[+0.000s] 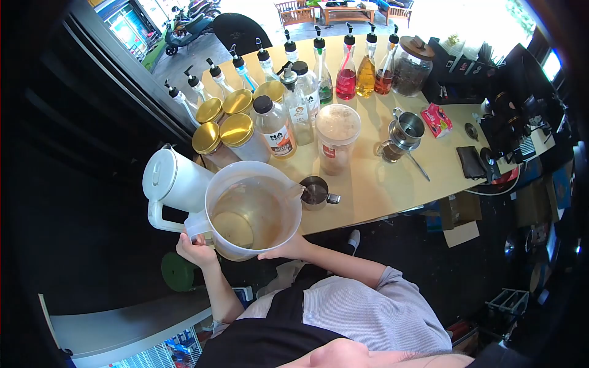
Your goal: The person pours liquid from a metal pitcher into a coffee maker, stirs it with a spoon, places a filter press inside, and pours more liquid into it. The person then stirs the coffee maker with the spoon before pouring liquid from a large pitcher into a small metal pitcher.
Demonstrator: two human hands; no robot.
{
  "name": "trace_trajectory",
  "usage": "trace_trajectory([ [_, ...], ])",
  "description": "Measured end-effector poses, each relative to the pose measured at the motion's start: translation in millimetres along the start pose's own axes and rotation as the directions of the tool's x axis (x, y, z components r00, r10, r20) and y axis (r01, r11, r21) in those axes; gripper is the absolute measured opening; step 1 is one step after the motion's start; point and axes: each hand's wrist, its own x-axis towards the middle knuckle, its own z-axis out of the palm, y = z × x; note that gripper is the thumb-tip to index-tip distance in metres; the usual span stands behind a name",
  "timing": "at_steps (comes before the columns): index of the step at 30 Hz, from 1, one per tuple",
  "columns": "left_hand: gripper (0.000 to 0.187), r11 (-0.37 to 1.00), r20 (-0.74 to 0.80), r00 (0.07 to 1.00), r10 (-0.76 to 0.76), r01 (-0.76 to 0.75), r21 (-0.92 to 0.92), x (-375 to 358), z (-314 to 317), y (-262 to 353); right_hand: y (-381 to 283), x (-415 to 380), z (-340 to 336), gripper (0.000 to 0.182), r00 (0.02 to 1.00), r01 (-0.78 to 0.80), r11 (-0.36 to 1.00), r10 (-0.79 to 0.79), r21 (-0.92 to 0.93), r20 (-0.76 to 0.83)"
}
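Pitcher point(253, 211) of brown liquid held off the table point(380, 184) edge — left hand point(195, 248) grasping the handle, right hand point(288, 250) clenched beneath. Carrying step, judged; next move calls for level support.

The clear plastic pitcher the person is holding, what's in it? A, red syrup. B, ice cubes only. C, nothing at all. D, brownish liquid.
D: the clear pitcher, held between the left hand and right hand, shows a pool of translucent brownish liquid at its bottom.
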Motion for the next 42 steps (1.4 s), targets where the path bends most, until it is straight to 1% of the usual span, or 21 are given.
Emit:
trace_trajectory([
  [2,0.046,1.0,0.001,1.0,0.002,-0.002,-0.003,-0.2,0.7,0.8,4.0,-0.4,-0.2,0.12,1.0,-0.019,1.0,0.018,0.012,0.005],
  [5,0.044,1.0,-0.008,1.0,-0.008,0.008,-0.021,-0.8,1.3,1.2,2.4,-0.4,0.1,0.119,1.0,-0.014,0.999,0.014,-0.029,0.001],
  [7,0.044,0.999,-0.017,1.0,-0.02,0.019,-0.039,-0.9,1.4,1.4,-2.2,-0.4,0.0,0.118,1.0,0.004,1.0,-0.004,-0.001,0.006],
  [8,0.044,0.998,-0.007,1.0,-0.02,0.019,-0.053,-0.9,1.1,1.7,-1.2,-0.3,0.1,0.118,1.0,0.004,1.0,-0.004,-0.001,0.005],
  [10,0.043,0.998,0.004,1.0,-0.02,0.02,-0.067,-0.8,1.7,1.1,2.4,-0.3,0.9,0.117,0.998,0.052,0.998,-0.053,-0.028,-0.023],
  [11,0.044,0.996,-0.026,0.999,-0.043,0.041,-0.083,-1.0,2.8,-0.1,3.6,-0.8,1.1,0.117,0.998,0.052,0.998,-0.053,-0.028,-0.023],
  [13,0.044,0.993,-0.056,0.996,-0.066,0.06,-0.099,-0.8,2.2,-0.7,4.0,-1.1,1.7,0.115,1.0,-0.005,0.999,0.006,0.033,-0.014],
  [15,0.044,0.993,0.023,0.999,-0.048,0.05,-0.102,-0.2,-0.9,-0.3,1.8,-1.5,1.3,0.114,1.0,-0.014,0.999,0.014,0.029,-0.013],
  [17,0.044,0.994,0.023,0.999,-0.044,0.046,-0.098,-0.3,-0.7,-0.2,-3.2,-1.7,1.7,0.112,1.0,-0.022,0.999,0.023,0.025,-0.011],
  [19,0.044,0.995,0.023,0.999,-0.04,0.042,-0.093,-0.5,-0.1,0.7,-7.9,-1.7,2.5,0.111,0.998,0.026,0.999,-0.025,0.033,-0.049],
  [21,0.044,0.997,0.012,0.999,-0.04,0.04,-0.064,-0.8,1.0,2.7,-10.2,-2.0,2.7,0.111,0.999,0.025,0.999,-0.023,0.037,-0.045],
  [26,0.045,0.998,0.012,1.0,-0.029,0.03,-0.061,-0.7,0.8,1.8,-2.8,-1.0,2.0,0.113,0.999,0.026,0.999,-0.025,0.023,-0.035],
  [28,0.045,0.998,0.003,0.999,-0.035,0.036,-0.057,-0.8,1.2,2.4,-1.9,-0.8,2.4,0.114,0.994,0.087,0.996,-0.087,-0.004,-0.067],
  [30,0.046,0.999,0.015,1.0,-0.008,0.008,-0.036,-0.4,0.8,1.6,-1.8,-0.7,2.1,0.113,0.995,0.084,0.996,-0.084,-0.002,-0.062],
  [35,0.046,0.999,0.029,1.0,-0.004,0.005,-0.035,1.2,-2.1,-2.6,-4.0,-0.8,1.9,0.111,0.997,0.067,0.997,-0.065,0.031,-0.039],
  [37,0.047,0.999,0.028,1.0,0.006,-0.005,-0.035,1.4,-2.3,-3.9,-4.4,-0.9,2.4,0.11,0.996,0.069,0.998,-0.068,0.012,-0.052],
  [42,0.048,1.0,0.023,1.0,0.01,-0.01,-0.023,1.3,-2.0,-3.4,-8.0,-1.0,3.3,0.112,0.993,0.101,0.994,-0.098,0.03,-0.072],
])
